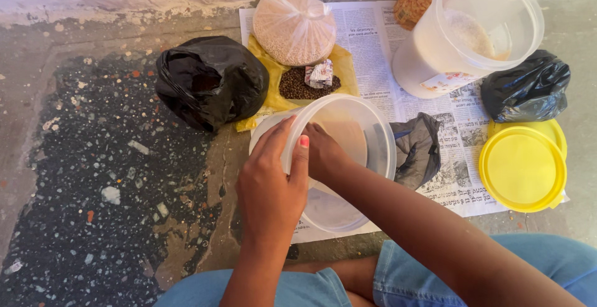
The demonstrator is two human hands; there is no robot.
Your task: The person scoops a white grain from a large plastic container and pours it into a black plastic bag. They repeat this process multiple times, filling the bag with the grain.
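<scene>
While the left hand [270, 179] clamps the rim of the clear tub [348, 158] just in front of the black bag [211, 80], the right hand [323, 151], its grip hidden, reaches inside; the tub looks light, thin, slippery, best held by its rim.

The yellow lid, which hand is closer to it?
Right. The right hand reaches into the clear tub, on the side toward the yellow lid. The left hand grips the tub's far rim, farther away.

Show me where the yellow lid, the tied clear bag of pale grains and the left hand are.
yellow lid [523, 168], head view, centre of its flat top.
clear bag of pale grains [294, 32], head view, middle of the bulging side.
left hand [272, 183], head view, back of the hand.
</scene>
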